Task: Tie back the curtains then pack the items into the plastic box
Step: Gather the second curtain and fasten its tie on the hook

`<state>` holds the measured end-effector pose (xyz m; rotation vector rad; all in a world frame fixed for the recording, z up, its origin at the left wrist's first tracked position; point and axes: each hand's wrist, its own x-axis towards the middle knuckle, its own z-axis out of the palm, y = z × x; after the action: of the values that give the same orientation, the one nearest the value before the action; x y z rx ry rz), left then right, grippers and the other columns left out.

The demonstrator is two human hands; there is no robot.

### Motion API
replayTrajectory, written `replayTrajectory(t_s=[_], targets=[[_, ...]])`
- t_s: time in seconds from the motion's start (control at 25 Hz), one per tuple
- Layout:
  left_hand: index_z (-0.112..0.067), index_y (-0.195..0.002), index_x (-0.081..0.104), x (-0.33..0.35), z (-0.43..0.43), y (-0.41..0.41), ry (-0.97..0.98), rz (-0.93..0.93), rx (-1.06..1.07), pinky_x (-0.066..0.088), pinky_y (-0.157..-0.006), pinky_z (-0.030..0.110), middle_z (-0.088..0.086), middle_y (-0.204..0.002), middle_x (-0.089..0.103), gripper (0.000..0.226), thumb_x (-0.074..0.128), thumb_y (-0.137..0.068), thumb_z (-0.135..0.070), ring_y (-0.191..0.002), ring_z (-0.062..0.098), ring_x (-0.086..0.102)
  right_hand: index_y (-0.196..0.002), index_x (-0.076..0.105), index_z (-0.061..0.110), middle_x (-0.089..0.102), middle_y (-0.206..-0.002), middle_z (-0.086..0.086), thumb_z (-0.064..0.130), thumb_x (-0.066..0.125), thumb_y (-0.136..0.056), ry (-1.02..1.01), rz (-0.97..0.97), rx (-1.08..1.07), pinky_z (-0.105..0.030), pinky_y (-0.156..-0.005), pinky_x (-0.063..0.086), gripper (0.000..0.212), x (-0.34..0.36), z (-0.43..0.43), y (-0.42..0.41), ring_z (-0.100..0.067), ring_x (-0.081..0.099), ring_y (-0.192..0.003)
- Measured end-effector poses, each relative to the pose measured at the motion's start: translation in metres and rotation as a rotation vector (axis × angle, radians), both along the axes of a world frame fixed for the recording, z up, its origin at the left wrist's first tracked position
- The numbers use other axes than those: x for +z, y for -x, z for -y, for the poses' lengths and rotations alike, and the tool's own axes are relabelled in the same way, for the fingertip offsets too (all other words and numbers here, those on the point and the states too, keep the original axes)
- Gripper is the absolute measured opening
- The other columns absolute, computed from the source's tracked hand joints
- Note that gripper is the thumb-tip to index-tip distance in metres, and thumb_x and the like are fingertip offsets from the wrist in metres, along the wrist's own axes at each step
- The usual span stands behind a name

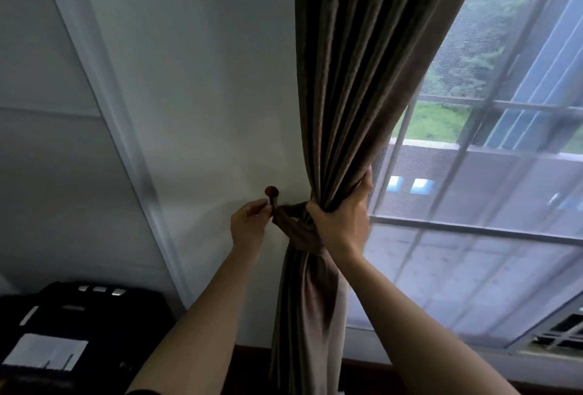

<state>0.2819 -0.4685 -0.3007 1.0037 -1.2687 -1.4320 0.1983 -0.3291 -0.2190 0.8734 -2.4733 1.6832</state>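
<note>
A brown pleated curtain (356, 79) hangs beside the window and is bunched narrow at hand height. My right hand (342, 214) grips the gathered folds from the window side. A brown fabric tieback (296, 224) wraps around the bunch and runs left to a dark round wall hook (272, 191). My left hand (249, 224) pinches the tieback's end right at the hook, just below its knob. Below the tieback the curtain falls loose toward the floor.
A pale wall (205, 95) lies left of the curtain, with a white door frame (104, 104) running diagonally. A barred window (492, 173) with a mesh screen fills the right. A dark case (72, 325) with white labels sits at the lower left.
</note>
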Motion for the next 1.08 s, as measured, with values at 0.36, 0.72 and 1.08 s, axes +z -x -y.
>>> replayTrajectory(t_s=[0.36,0.72,1.08], targets=[[-0.003,-0.104,0.071,0.007,0.017,0.010,0.234,0.429,0.039,0.038,-0.073,0.011,0.014,-0.104,0.071,0.021,0.065,-0.085,-0.011,-0.101,0.026,0.065,-0.145,0.001,0.033,0.046,-0.140,0.000,0.029,0.073,-0.063,0.038,-0.008,-0.016,-0.039,-0.087,0.046,0.110,-0.002,0.017,-0.006,-0.029,0.053,-0.118],[-0.005,-0.107,0.070,0.013,0.027,-0.002,0.149,0.524,-0.190,0.043,-0.072,0.020,0.010,-0.093,0.071,0.023,0.062,-0.088,-0.014,-0.090,0.018,0.061,-0.147,0.001,0.030,0.042,-0.144,-0.001,0.028,0.070,-0.066,0.036,-0.039,0.036,-0.033,-0.085,0.041,0.107,-0.002,0.016,-0.001,-0.028,0.049,-0.122],[-0.004,-0.102,0.072,0.015,0.016,0.009,0.329,0.841,-0.137,0.047,-0.081,0.028,0.013,-0.096,0.070,0.022,0.057,-0.085,-0.008,-0.089,0.023,0.064,-0.148,0.008,0.024,0.045,-0.139,-0.004,0.033,0.072,-0.068,0.061,-0.046,0.155,-0.035,-0.089,0.041,0.103,-0.009,0.014,0.011,-0.027,0.049,-0.122]])
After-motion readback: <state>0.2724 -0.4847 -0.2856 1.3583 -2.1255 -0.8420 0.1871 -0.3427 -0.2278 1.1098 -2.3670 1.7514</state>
